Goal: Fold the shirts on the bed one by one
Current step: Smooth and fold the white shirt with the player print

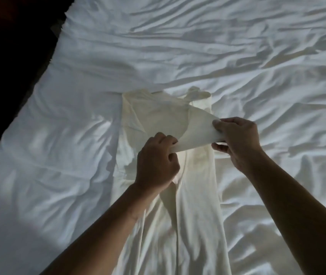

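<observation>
Your left hand (156, 161) and right hand (235, 139) reach forward, both pinched shut on one lifted flap of the cream shirt (195, 195) — its body lies flat below them, toward the bed's (59, 135) near edge.

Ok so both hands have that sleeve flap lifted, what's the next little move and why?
Probably lay the flap down flat along the shirt, since the left hand and right hand hold it raised above the shirt's already narrowed body.
</observation>
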`<state>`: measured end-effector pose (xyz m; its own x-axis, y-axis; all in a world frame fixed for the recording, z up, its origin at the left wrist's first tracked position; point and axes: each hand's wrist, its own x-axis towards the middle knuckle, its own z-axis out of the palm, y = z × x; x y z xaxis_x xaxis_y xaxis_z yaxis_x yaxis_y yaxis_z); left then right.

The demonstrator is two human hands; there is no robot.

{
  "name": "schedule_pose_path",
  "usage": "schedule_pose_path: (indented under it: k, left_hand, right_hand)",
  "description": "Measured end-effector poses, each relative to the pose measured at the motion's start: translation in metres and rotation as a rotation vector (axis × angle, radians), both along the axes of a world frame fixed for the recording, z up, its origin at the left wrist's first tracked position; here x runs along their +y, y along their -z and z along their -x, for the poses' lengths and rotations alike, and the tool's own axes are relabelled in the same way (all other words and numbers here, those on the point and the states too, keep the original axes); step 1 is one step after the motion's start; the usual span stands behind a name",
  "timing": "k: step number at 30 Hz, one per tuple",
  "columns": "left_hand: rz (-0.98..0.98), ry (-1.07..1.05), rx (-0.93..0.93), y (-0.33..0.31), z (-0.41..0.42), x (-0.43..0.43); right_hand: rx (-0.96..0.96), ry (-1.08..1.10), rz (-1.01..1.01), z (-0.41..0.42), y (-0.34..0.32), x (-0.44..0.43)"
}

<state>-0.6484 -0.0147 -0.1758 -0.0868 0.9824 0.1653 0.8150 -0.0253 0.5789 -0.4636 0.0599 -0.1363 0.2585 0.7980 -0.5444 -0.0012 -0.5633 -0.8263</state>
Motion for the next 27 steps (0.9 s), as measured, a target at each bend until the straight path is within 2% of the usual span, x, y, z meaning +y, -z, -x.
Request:
schedule_pose_path:
  k: [3, 6, 11, 15, 19, 24, 27]
  left_hand:
    - [-0.046, 0.116, 0.107, 0.013, 0.024, -0.010]
    - [-0.026, 0.274, 0.261, 0.034, 0.038, -0.024]
    - [0.043, 0.453, 0.426, 0.051, 0.040, -0.038]
    - [-0.045, 0.437, 0.360, 0.048, 0.032, -0.036]
    - [-0.131, 0.364, 0.332, 0.049, 0.016, -0.017]
    - [0.149, 0.436, 0.400, 0.072, -0.011, -0.005]
    - [0.221, 0.448, 0.374, 0.088, -0.024, -0.010]
  right_hand:
    - [0.030, 0.057, 0.095, 0.002, 0.024, -0.034]
    - [-0.028, 0.092, 0.170, 0.003, 0.056, -0.066]
    - [-0.298, -0.032, 0.162, -0.002, 0.087, -0.089]
    - [-0.598, -0.217, 0.050, -0.002, 0.080, -0.070]
    - [-0.613, -0.186, -0.131, 0.002, 0.080, -0.016]
    - [-0.537, -0.134, -0.150, 0.012, 0.080, 0.052]
    - [-0.523, -0.141, -0.103, 0.015, 0.087, 0.078]
